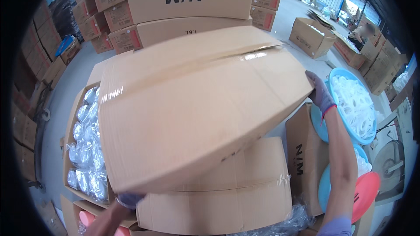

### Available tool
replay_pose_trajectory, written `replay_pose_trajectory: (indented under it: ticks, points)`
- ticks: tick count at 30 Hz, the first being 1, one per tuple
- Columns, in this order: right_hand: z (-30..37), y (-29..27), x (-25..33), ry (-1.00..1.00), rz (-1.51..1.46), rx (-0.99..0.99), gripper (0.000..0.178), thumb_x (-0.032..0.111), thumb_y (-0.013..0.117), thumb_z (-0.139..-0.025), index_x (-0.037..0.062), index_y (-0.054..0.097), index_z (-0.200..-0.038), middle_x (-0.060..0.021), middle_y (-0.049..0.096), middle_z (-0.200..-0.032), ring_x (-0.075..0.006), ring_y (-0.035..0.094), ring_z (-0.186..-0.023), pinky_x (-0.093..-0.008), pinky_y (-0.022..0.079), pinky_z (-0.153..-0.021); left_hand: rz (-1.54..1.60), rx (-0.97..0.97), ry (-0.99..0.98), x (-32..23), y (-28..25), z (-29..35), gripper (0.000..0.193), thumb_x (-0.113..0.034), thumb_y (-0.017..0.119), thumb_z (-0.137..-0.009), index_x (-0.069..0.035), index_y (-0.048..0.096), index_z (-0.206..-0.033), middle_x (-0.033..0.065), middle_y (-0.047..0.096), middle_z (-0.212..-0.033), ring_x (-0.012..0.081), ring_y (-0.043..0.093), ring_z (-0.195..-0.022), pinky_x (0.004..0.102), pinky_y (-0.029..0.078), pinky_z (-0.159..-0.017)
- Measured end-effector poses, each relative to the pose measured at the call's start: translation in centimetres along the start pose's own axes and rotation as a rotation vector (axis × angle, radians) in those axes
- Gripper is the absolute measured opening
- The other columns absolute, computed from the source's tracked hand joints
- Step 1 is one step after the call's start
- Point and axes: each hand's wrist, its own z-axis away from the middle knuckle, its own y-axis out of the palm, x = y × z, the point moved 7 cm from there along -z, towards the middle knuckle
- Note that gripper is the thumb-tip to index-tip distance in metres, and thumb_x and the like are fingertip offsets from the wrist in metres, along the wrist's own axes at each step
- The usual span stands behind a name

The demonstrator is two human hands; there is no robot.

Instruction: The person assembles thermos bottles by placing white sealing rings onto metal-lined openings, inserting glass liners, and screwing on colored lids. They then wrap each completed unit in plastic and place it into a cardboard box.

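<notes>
A large taped cardboard box [197, 109] fills the middle of the view, tilted and lifted between my two gloved hands. My right hand [321, 91] grips its right corner, fingers wrapped round the edge. Under the near left corner is my left hand [130, 199], closed on the box, with its fingertips hidden beneath. Below it lies another closed cardboard box [218, 207]. To the left, an open carton [70, 166] holds several silvery items in clear plastic wrap.
Stacked cartons [118, 13] stand behind. At right, a blue basin [374, 126] holds white rings, near a red lid [367, 196]. An open box [313, 39] sits on the floor farther back, and another person [361, 35] is at far right. Pink items [86, 217] show at lower left.
</notes>
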Motion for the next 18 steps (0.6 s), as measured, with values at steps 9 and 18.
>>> replay_pose_trajectory:
  ticks: [9, 18]
  points:
    - [17.7, 1.0, 4.6, -0.043, 0.471, -0.121, 0.042, 0.029, 0.061, -0.093, -0.0052, 0.065, -0.118, -0.0080, 0.069, -0.103, -0.0123, 0.064, -0.089, -0.0283, 0.051, -0.081, -0.018, 0.014, -0.153, 2.8, -3.5, 10.4, 0.057, -0.033, 0.049, -0.101, 0.002, 0.037, -0.145, 0.0146, 0.055, -0.122, 0.0229, 0.054, -0.114, 0.0361, 0.036, -0.110]
    - [42.7, 1.9, 3.7, -0.085, 0.823, -0.352, 0.037, 0.015, 0.058, -0.091, -0.0064, 0.062, -0.121, -0.0135, 0.069, -0.099, -0.0174, 0.064, -0.094, -0.0335, 0.050, -0.085, -0.015, -0.335, -0.008, 0.6, -18.8, 9.9, 0.061, -0.032, 0.054, -0.100, 0.004, 0.035, -0.145, 0.0153, 0.055, -0.118, 0.0224, 0.054, -0.111, 0.0356, 0.035, -0.111]
